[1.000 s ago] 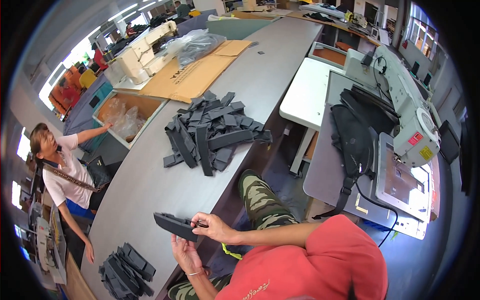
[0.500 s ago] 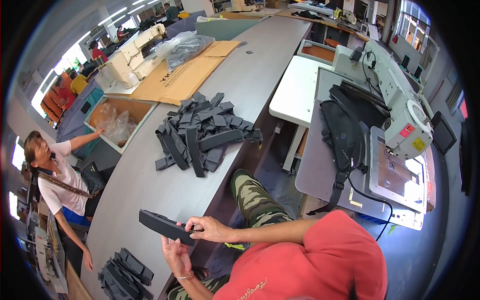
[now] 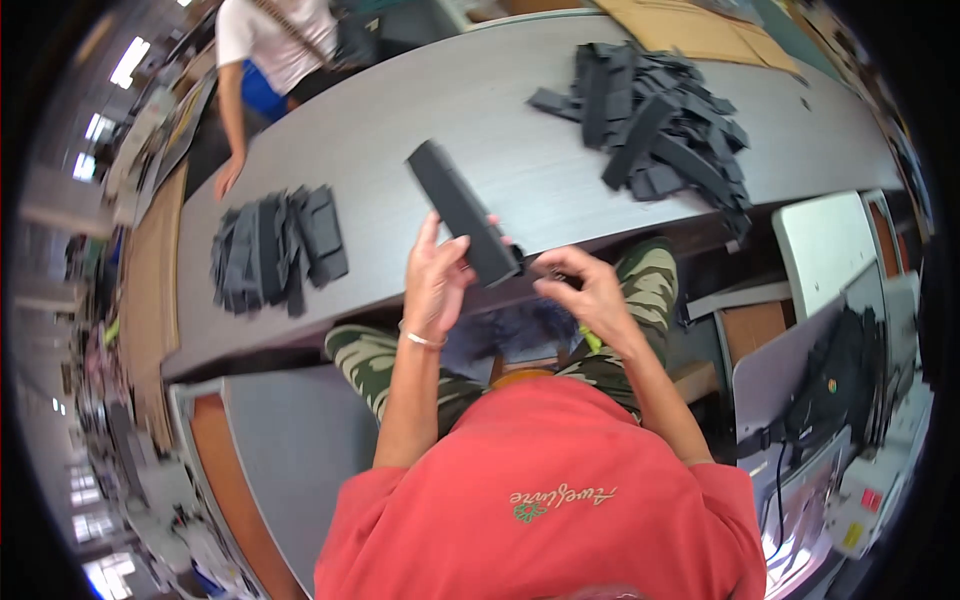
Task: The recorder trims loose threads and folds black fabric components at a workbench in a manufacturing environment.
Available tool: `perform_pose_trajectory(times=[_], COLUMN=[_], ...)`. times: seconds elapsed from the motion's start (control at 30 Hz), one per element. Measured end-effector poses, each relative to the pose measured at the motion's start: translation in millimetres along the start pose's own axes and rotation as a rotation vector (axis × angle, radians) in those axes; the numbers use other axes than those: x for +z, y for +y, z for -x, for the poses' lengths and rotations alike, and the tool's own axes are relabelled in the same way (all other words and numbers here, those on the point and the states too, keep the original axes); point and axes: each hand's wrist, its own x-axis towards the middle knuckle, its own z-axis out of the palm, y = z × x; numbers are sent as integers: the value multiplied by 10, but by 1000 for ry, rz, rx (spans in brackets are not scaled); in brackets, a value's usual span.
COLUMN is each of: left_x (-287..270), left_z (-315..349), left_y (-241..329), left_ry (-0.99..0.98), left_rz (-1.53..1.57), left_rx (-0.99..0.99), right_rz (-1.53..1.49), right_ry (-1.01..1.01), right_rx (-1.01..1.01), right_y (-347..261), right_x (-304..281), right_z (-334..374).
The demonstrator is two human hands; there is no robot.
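Note:
My left hand grips a long, flat, dark grey fabric strip, tilted above the front edge of the table, its thumb and fingers on the lower half. Just right of the strip's lower end, my right hand is closed with thumb and forefinger together. A small dark thing shows at those fingertips, too blurred to name. On the grey table, a smaller stack of similar strips lies to the left. A larger loose heap of strips lies to the far right.
Across the table at the far left, a person in a white shirt rests a hand on the table edge. Flattened cardboard lies behind the heap. To my right are a white table and a black strapped bag beside a sewing machine.
My view has swung left and down, bringing the smaller stack fully into view. My right hand has come away from the strip; the left still holds it, now angled more upright.

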Motion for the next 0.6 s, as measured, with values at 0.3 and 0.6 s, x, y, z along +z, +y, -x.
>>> perform_pose_trajectory(times=[0.3, 0.6], left_x=[-48, 75], left_z=[214, 331], left_y=[-9, -33], left_ry=[-63, -73], left_rz=[13, 22], left_rx=[-38, -110], right_rz=[402, 812], right_ry=[155, 337], right_rx=[-270, -606], right_y=[-313, -221], right_x=[145, 259], right_z=[-208, -463])
